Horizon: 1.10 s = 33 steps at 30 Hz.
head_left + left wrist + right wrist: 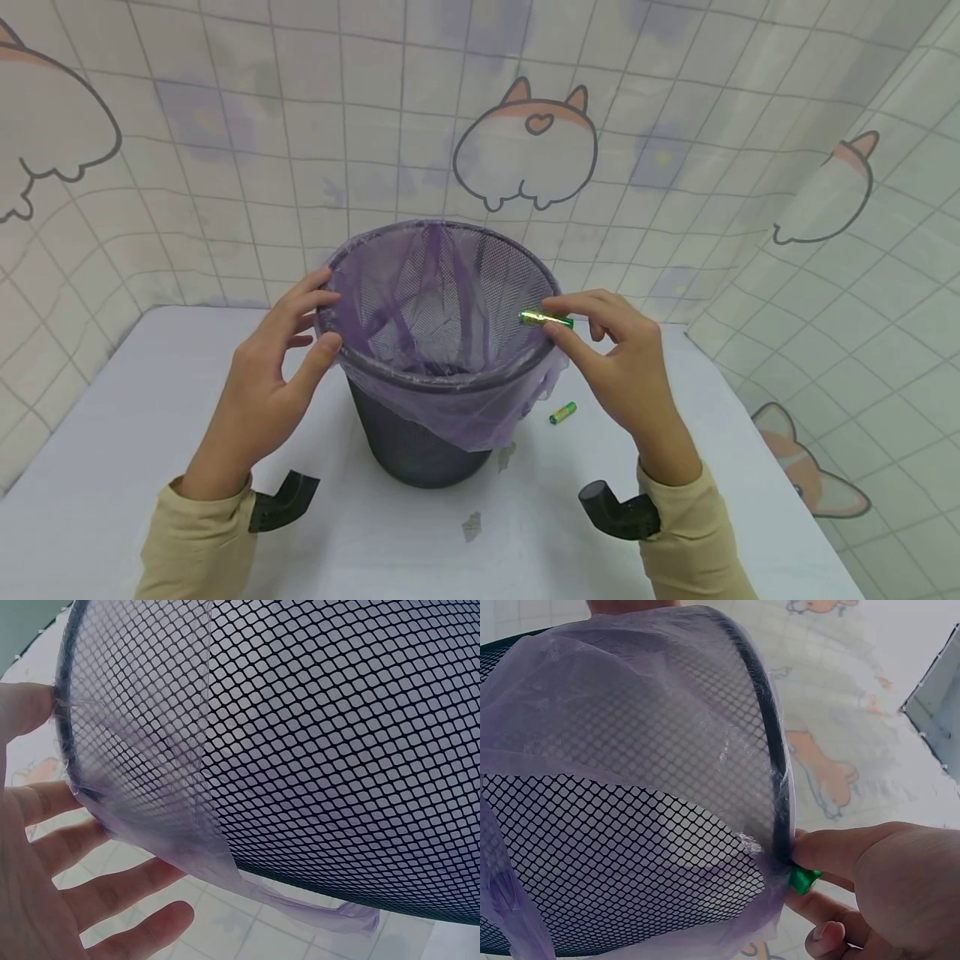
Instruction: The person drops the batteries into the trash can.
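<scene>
A dark mesh trash bin [420,450] stands upright, lined with a thin purple trash bag [465,417] folded over its rim. My left hand [273,375] touches the left side of the rim with thumb and fingertips, its fingers spread and fairly straight in the left wrist view. At the right side of the rim, my right hand [618,358] pinches a green battery [546,319] between thumb and fingers. The battery lies roughly level, its far end over the bin's opening; only its green end shows in the right wrist view. Another green battery [562,412] lies on the table right of the bin.
The bin stands on a white table [315,550] with small grey worn patches near its base. Behind and beside the table hangs a checked curtain [300,125] with cartoon animals. Each wrist carries a black camera mount [285,500] over a tan sleeve.
</scene>
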### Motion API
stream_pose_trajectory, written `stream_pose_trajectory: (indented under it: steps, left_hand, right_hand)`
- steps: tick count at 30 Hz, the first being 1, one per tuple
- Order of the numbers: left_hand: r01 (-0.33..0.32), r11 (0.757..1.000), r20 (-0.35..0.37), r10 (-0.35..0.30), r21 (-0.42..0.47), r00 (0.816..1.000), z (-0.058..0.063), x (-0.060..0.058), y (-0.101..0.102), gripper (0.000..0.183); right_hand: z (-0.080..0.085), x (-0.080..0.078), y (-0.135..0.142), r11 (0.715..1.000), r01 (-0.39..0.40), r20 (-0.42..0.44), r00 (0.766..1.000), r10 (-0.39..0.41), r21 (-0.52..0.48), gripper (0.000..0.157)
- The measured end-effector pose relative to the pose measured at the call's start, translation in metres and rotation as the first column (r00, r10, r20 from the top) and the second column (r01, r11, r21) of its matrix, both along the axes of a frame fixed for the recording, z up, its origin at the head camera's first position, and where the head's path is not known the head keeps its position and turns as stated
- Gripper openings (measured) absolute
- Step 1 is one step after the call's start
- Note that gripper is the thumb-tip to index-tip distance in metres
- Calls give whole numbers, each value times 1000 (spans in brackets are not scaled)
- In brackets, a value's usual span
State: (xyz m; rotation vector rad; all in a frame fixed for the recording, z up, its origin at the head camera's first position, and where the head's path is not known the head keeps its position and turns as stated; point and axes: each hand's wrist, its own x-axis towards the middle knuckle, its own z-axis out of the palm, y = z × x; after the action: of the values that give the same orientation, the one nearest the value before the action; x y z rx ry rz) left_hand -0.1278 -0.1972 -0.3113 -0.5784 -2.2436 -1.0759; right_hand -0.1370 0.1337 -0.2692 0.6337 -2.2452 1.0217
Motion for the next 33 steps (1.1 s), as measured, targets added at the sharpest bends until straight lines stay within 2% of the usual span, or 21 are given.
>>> stream_pose_trajectory:
  steps: [13, 25, 33]
  left_hand:
    - [3, 1000, -5, -3, -1, 1000, 1, 1, 0, 41]
    - [2, 1000, -2, -2, -2, 1000, 0, 0, 0, 42]
    - [-1, 1000, -3, 1, 0, 1000, 0, 0, 0, 41]
  right_hand:
    - [-2, 0, 0, 1000, -7, 11, 1000, 8, -14, 23]
    - [-6, 1, 6, 999, 19, -5, 1000, -19, -33, 23]
    - [-11, 6, 13, 998, 48, 35, 998, -47, -27, 25]
